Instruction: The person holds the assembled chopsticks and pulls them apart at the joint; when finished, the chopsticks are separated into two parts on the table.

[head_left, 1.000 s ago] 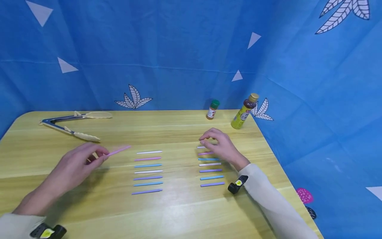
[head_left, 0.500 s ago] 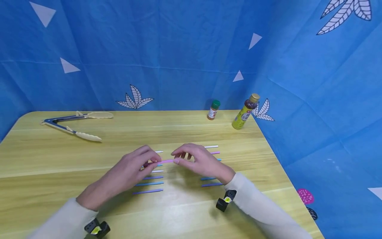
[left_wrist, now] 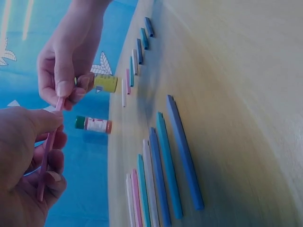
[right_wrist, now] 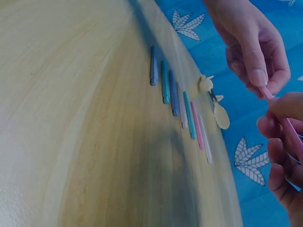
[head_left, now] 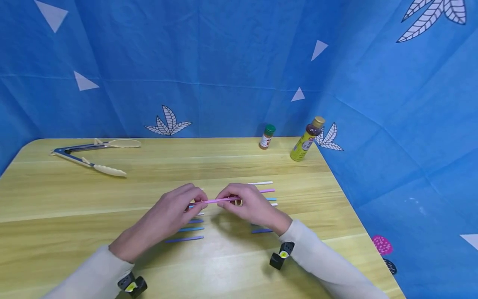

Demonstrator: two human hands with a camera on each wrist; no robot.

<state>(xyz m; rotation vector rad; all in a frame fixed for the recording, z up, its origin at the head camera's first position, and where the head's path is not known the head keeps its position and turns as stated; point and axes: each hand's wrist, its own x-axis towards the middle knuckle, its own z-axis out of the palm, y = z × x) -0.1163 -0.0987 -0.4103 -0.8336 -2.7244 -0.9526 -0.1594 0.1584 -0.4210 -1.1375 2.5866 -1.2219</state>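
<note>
A thin pink stick (head_left: pixel 211 201) is held between both hands above the table. The left hand (head_left: pixel 173 209) pinches its left part with thumb and fingers, and the right hand (head_left: pixel 252 205) pinches the right part close by. In the left wrist view the pink stick (left_wrist: pixel 49 146) runs across the left palm toward the right thumb. Beneath the left hand lies a row of white, pink, blue and purple sticks (left_wrist: pixel 184 151). Partly hidden by the right hand is a second row of similar sticks (head_left: pixel 267 191). What kind of sticks they are, I cannot tell.
Spread tongs (head_left: pixel 91 164) lie at the table's back left. A small green-capped jar (head_left: pixel 265 141) and a yellow-labelled bottle (head_left: pixel 302 145) stand at the back right. Blue patterned cloth (head_left: pixel 224 62) hangs behind the wooden table (head_left: pixel 224 265).
The left hand has brought the pink stick rightward from the left side of the table. The right hand has moved left from the right row and taken hold of the stick's other part.
</note>
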